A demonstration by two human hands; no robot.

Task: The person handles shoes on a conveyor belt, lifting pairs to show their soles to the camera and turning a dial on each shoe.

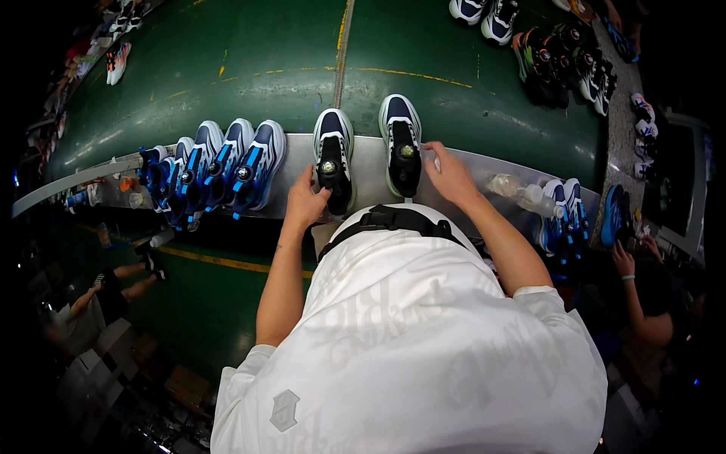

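Observation:
Two black-and-white sneakers with round dial fasteners stand side by side before me, toes pointing away, on a metal ledge. My left hand [306, 198] is at the outer side of the left sneaker [333, 155], thumb and forefinger apart, against or very near its heel end; the exact contact is unclear. Right of the other sneaker [402, 144], my right hand [449, 175] is open, its fingers stretched toward the upper and not wrapped round it.
Several blue-and-white sneakers [257, 166] line the metal ledge [469, 163] at left. Clear plastic pieces [522, 193] and more blue sneakers [576, 216] are at right. Beyond lies a wide green surface [265, 68] with dark sneakers [548, 64] at far right. Another person's hand [623, 259] shows at right.

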